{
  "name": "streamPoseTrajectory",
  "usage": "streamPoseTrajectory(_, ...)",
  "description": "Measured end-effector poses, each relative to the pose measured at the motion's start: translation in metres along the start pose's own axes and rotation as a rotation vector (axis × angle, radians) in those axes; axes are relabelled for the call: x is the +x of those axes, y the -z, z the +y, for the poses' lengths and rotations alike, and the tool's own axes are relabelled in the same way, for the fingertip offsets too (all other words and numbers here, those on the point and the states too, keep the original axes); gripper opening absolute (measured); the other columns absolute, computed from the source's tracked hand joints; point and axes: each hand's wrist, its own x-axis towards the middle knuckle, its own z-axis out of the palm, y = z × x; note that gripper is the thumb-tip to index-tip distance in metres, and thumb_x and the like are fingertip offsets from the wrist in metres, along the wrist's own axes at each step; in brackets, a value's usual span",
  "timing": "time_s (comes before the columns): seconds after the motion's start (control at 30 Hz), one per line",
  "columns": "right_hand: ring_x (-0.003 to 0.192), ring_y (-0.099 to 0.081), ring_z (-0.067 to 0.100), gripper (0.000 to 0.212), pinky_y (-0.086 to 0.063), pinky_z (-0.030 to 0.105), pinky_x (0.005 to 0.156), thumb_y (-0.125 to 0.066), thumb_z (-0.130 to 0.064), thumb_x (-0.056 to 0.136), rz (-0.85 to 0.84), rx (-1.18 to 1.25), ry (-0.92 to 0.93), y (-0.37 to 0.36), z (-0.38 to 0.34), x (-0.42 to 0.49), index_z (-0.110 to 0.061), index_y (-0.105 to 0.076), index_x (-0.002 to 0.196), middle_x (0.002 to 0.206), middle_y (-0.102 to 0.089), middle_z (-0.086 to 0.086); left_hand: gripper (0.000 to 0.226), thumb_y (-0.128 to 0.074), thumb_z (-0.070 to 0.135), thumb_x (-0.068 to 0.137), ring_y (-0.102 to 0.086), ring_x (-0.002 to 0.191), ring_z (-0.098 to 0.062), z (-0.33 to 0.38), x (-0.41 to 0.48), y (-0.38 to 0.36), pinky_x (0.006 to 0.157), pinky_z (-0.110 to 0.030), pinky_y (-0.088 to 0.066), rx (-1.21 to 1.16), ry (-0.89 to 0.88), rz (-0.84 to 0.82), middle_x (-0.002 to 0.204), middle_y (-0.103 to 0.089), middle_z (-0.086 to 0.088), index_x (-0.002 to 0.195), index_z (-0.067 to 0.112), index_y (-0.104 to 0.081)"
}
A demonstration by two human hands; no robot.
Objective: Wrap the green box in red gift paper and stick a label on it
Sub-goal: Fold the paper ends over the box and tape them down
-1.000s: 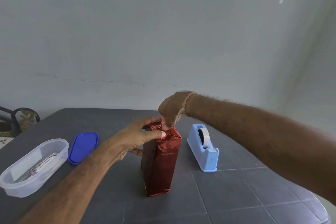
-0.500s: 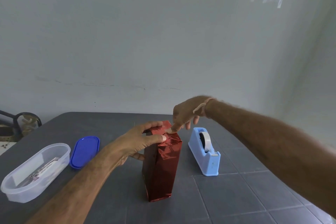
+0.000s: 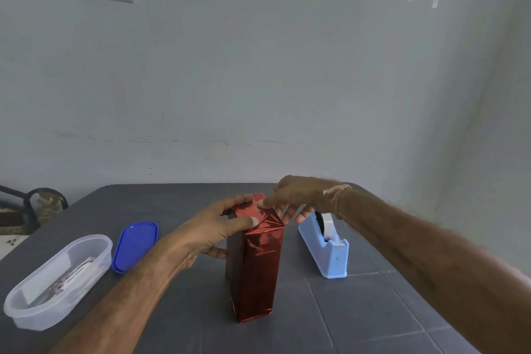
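The tall rectangular box wrapped in shiny red foil gift paper (image 3: 254, 267) is standing upright on end near the middle of the dark grey table (image 3: 373, 310), its paper creasing along the sides and lying folded in triangular flaps across the top end.

Soft, even, dim daylight; wide-angle bending at edges; faint shadows.

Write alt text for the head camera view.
Left hand grips an upright red-wrapped box on a grey table while the right hand presses its folded top. A blue tape dispenser stands right of it, a clear tub and blue lid left.
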Motion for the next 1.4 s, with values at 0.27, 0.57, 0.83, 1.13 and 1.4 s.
streamPoseTrajectory(0.27,0.076,-0.069,0.01,0.033,-0.058,0.027,0.067,-0.067,-0.049,0.094,0.14,0.439,0.179,-0.029,0.018,-0.026,-0.018,-0.065,0.105,0.094,-0.072,-0.001,0.048,-0.077,0.044,0.087,-0.056,0.105,0.003,-0.001,-0.005,-0.006,0.071,-0.031,-0.055,-0.013,-0.021,0.071,0.125,-0.058,0.02,0.13,0.053,-0.058)
streamPoseTrajectory(0.57,0.109,-0.07,0.022,0.041,-0.06,0.04,0.091,-0.074,-0.02,0.092,0.225,0.789,0.395,-0.07,0.058,-0.029,-0.011,-0.058,0.128,0.125,-0.071,0.006,0.035,-0.06,0.046,0.098,-0.055,0.119,-0.005,-0.006,-0.006,-0.008,0.097,-0.03,-0.045,0.085,-0.137,0.238,0.129,-0.061,0.017,0.132,0.038,-0.066)
streamPoseTrajectory(0.83,0.1,-0.072,0.014,0.038,-0.06,0.034,0.085,-0.072,-0.023,0.093,0.193,0.835,0.407,-0.061,0.07,-0.022,-0.011,-0.06,0.128,0.112,-0.075,0.0,0.028,-0.078,0.031,0.089,-0.057,0.096,0.002,0.0,0.002,-0.008,0.069,-0.017,-0.042,0.139,-0.155,0.314,0.109,-0.061,0.02,0.116,0.026,-0.072)
streamPoseTrajectory(1.13,0.096,-0.066,0.025,0.028,-0.061,0.042,0.084,-0.067,-0.034,0.095,0.743,0.48,-0.257,-0.047,0.18,-0.015,-0.009,-0.069,0.106,0.112,-0.069,0.01,0.027,-0.081,0.033,0.086,-0.059,0.103,0.002,-0.012,0.004,-0.009,0.074,-0.013,-0.04,0.092,-0.168,0.344,0.11,-0.066,0.016,0.112,0.028,-0.074)
streamPoseTrajectory(1.4,0.11,-0.064,0.037,0.039,-0.063,0.045,0.077,-0.074,-0.017,0.092,0.519,0.698,-0.339,-0.028,0.193,0.0,0.007,-0.062,0.121,0.126,-0.061,0.022,0.027,-0.079,0.031,0.087,-0.058,0.098,0.003,-0.011,0.002,-0.01,0.072,-0.011,-0.039,0.088,-0.17,0.339,0.11,-0.064,0.014,0.113,0.026,-0.072)
